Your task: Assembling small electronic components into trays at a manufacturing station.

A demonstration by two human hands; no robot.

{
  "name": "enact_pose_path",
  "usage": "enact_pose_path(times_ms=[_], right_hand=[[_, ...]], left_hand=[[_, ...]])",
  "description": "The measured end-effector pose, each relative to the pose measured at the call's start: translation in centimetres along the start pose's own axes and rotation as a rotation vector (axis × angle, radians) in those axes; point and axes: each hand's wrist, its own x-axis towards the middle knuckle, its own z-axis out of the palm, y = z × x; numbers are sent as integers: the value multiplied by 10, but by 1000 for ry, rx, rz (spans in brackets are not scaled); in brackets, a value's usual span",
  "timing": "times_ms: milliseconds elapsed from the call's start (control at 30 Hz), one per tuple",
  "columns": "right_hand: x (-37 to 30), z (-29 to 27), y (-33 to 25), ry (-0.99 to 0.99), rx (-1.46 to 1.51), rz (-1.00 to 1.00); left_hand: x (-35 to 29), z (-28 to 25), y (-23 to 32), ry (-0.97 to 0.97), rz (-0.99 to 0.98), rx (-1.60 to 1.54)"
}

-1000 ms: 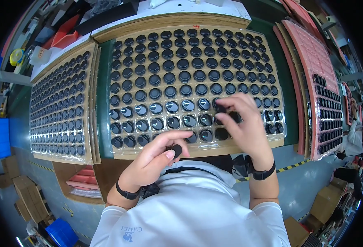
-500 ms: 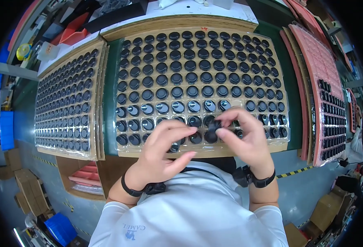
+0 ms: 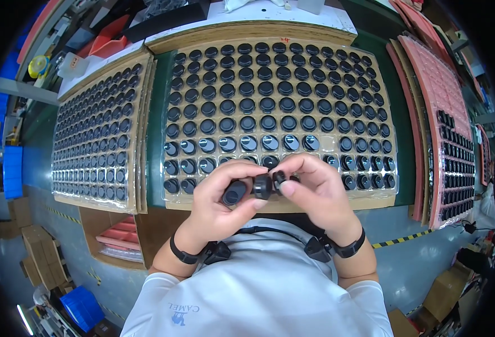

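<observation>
Squeezed between the left hand's [image 3: 216, 196] thumb and fingers is a squat, round, glossy black cap [image 3: 262, 186]; just beside it, the right hand [image 3: 318, 188] pinches a smaller dark piece [image 3: 279, 180]. Beneath and beyond them lies a clear moulded tray [image 3: 329, 143] of smooth, rounded black parts [image 3: 268, 105]. Well right of the grip, pink moulded trays [image 3: 441, 84] stand.

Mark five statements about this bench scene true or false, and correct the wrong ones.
1. The left grip pinches a round black piece. True.
2. The right grip holds nothing. False: it holds a small black piece.
3. Rows of black parts stand in the central tray. True.
4. A pink tray is left of the central one. False: it is to the right.
5. Black bands circle both wrists. True.
</observation>
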Motion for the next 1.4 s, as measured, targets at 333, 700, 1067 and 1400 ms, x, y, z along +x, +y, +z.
enact_pose_path(times_ms=[333,700,1067,1400], right_hand=[[-2,-2,-4,37,-181,-192],[4,9,14,1,-21,-301],[3,16,10,-5,-8,-317],[2,17,7,1,261,-136]], left_hand=[[0,-2,2,-3,-31,-76],[-2,-1,6,-11,41,9],[-1,-1,8,-18,55,21],[-2,-4,4,-25,76,-5]])
